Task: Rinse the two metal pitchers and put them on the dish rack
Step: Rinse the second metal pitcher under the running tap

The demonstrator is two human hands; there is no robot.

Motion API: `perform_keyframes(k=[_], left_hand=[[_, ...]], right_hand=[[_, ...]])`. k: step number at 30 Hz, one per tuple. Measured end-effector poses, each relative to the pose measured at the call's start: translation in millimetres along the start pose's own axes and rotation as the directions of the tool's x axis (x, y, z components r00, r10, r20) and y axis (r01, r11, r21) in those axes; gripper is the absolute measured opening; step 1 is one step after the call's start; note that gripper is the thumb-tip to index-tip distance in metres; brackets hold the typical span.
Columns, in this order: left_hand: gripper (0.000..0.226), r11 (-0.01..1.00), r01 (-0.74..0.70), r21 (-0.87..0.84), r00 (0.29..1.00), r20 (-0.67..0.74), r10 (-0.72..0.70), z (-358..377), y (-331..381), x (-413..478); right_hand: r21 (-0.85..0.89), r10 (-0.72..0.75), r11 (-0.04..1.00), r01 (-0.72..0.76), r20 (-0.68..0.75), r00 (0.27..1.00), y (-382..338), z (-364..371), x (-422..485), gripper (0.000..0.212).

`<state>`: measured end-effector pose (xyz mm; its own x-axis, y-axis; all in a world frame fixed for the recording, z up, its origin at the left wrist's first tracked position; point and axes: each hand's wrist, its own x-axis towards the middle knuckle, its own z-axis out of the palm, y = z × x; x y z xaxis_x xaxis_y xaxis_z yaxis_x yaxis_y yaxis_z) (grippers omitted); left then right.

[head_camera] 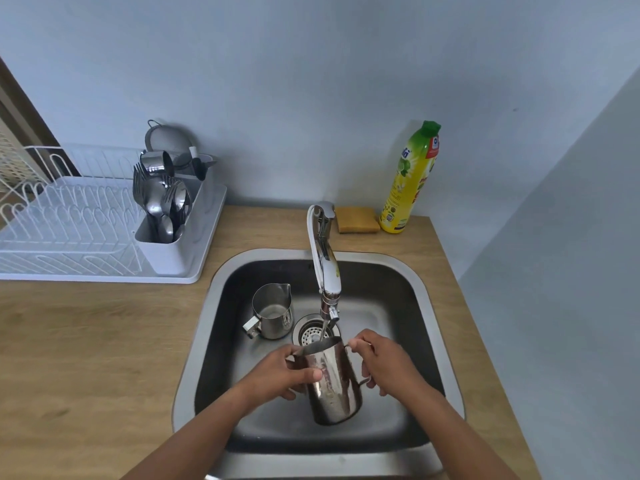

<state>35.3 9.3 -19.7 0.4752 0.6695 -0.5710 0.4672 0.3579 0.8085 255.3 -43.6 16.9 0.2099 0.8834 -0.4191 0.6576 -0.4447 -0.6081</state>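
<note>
Pitchers first: you have one pitcher [332, 382] held over the sink [429, 306], tilted with its mouth up under the tap [327, 268], and a thin stream runs into it. Your left hand [287, 375] is wrapped round the body near the rim, thumb across the front; your right hand [381, 365] is closed on the handle side. The second pitcher [272, 311] stands upright on the sink floor, just left of the drain [311, 332], untouched. The rack [69, 230] sits on the counter to the left, its wire slots free beside a cutlery holder [166, 216]. Judged from the polished steel, the pitcher is rigid and light when empty, heavier as it fills, and slippery when wet. Take it by the handle, support the body, and drain it fully before carrying it to the rack.
</note>
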Motion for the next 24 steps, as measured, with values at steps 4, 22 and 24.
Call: perform_keyframes(k=[4,22,24], left_hand=[[0.06,0.999,-0.002,-0.039,0.998,0.056,0.004,11,2,12],[0.074,0.899,-0.314,0.304,0.881,-0.258,0.395,0,45,29],[0.076,0.868,-0.306,0.391,0.853,-0.293,0.432,-4,45,24]], right_hand=[[-0.188,-0.104,0.978,0.092,-0.054,0.993,-3,-14,-7,0.021],[0.207,-0.116,0.966,0.154,-0.188,0.975,-1,-5,10,0.022],[0.341,-0.082,0.93,0.141,-0.179,0.98,0,1,16,0.014]])
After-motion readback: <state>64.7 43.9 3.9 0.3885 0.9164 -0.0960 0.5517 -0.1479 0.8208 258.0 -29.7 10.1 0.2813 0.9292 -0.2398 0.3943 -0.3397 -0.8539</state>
